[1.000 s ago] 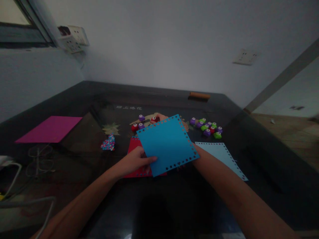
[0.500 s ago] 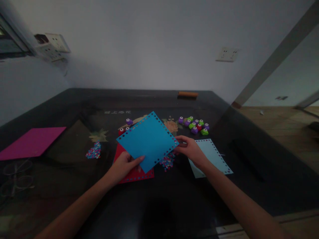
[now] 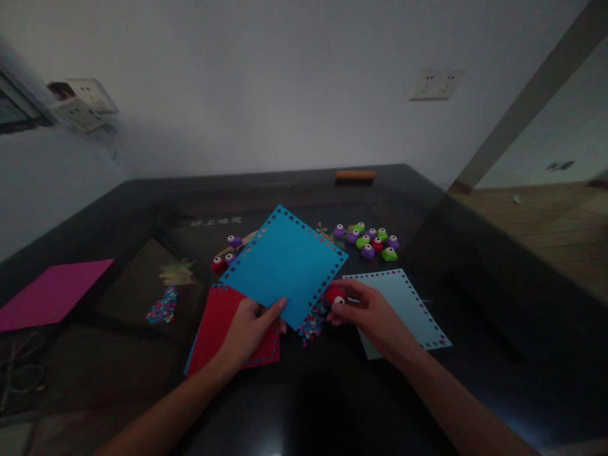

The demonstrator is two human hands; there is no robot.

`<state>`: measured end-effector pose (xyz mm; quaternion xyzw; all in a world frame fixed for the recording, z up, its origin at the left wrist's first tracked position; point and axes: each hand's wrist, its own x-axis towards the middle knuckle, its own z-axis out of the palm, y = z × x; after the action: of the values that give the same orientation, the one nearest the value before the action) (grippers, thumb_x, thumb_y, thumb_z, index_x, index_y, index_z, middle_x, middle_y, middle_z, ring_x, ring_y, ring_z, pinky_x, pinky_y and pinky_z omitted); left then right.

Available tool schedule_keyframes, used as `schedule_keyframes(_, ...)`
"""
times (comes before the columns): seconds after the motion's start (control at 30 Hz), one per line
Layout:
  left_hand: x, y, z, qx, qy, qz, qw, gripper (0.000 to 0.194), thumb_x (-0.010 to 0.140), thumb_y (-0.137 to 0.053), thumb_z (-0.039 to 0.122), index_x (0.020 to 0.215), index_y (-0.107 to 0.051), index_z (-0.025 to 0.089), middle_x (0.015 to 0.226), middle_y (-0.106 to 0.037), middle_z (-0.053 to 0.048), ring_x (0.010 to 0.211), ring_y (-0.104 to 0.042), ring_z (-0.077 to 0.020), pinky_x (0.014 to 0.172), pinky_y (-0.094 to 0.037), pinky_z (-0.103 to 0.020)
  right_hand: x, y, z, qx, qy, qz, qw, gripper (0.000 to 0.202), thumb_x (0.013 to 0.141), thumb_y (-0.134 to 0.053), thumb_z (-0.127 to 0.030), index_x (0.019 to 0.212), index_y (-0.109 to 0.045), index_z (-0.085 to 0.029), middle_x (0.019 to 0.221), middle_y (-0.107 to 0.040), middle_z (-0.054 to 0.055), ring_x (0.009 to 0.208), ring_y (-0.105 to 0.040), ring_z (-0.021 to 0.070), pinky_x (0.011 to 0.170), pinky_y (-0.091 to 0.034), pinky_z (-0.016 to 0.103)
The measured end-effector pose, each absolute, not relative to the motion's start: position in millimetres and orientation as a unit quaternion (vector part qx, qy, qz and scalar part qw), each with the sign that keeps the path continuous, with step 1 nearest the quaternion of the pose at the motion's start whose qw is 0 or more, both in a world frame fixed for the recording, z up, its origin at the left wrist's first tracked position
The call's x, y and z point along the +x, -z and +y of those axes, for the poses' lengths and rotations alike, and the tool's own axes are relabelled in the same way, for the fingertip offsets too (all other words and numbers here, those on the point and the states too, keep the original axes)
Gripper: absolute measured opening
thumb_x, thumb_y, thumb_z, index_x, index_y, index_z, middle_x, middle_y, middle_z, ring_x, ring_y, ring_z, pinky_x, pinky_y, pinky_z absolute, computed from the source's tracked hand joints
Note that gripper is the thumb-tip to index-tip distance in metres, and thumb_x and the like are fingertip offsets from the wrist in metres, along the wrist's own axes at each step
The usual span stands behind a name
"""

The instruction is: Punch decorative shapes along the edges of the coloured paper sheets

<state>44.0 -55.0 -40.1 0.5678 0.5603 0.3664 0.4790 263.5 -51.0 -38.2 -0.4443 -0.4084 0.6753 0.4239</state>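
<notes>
1. A pale wall (image 3: 266, 95) rises behind the bench (image 3: 247, 411), whose dark, glossy top fills most of the lower view.
2. The blue sheet (image 3: 287, 259) is held up over the middle of the bench, turned like a diamond. Small cut-out shapes run along three of its edges; the lower left edge is plain.
3. The pink sheet (image 3: 54, 294) lies at the far left, well apart from the others.
4. The pale sheet (image 3: 403, 310) lies on the right, with cut-outs along its far and right edges.
5. The red sheet (image 3: 223, 316) lies left of centre, partly hidden by the blue sheet; a thin blue strip shows along its left side.
6. Of the person's hands, the left hand (image 3: 251, 326) is closed on the plain edge of the blue sheet, thumb on top and fingers beneath.
7. The right hand (image 3: 370, 313) is curled, thumb and fingers pinching the red eyed piece (image 3: 335, 294) just beside the blue sheet's lower right edge. Whether piece and sheet touch cannot be told.
8. A brown roll (image 3: 355, 175) lies near the bench's far edge.
9. Purple, green and red eyed pieces (image 3: 363, 241) cluster beyond the pale sheet; a smaller group (image 3: 230, 258) sits beyond the red sheet.
10. Tiny bright bits form a left heap (image 3: 164, 305) and a middle heap (image 3: 310, 324), the latter between the hands.
</notes>
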Motion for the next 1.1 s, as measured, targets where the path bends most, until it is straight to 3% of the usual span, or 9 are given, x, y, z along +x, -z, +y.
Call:
schedule_keyframes(0.27,37,34,-62,0.571,-0.344,0.581,0.466,0.033,0.077,-0.059,0.040,0.055,-0.064,0.016,0.056,-0.071,-0.004,0.054,-0.066,-0.0188,0.059,-0.050,-0.025,247,40,-62,-0.437,-0.732,-0.334,0.402,0.044,0.059,-0.080,-0.023,0.100,-0.063,-0.018,0.083,-0.068,0.002,0.064,-0.065,0.0128,0.065,-0.055,0.030)
schedule_keyframes(0.7,44,27,-66,0.543,-0.393,0.561,0.486,0.020,0.073,-0.061,0.031,0.058,-0.061,0.018,0.050,-0.069,-0.001,0.048,-0.066,-0.0174,0.053,-0.054,-0.023,237,41,-67,-0.428,-0.739,-0.356,0.379,0.038,0.060,-0.080,-0.024,0.093,-0.064,-0.017,0.074,-0.068,0.002,0.059,-0.063,0.0122,0.058,-0.052,0.027)
schedule_keyframes(1.1,43,28,-65,0.554,-0.373,0.577,0.471,0.025,0.074,-0.059,0.035,0.057,-0.062,0.017,0.053,-0.070,-0.003,0.051,-0.067,-0.0194,0.056,-0.055,-0.026,236,41,-69,-0.429,-0.733,-0.374,0.372,0.040,0.062,-0.079,-0.027,0.096,-0.062,-0.014,0.069,-0.067,0.001,0.058,-0.062,0.0117,0.056,-0.049,0.026)
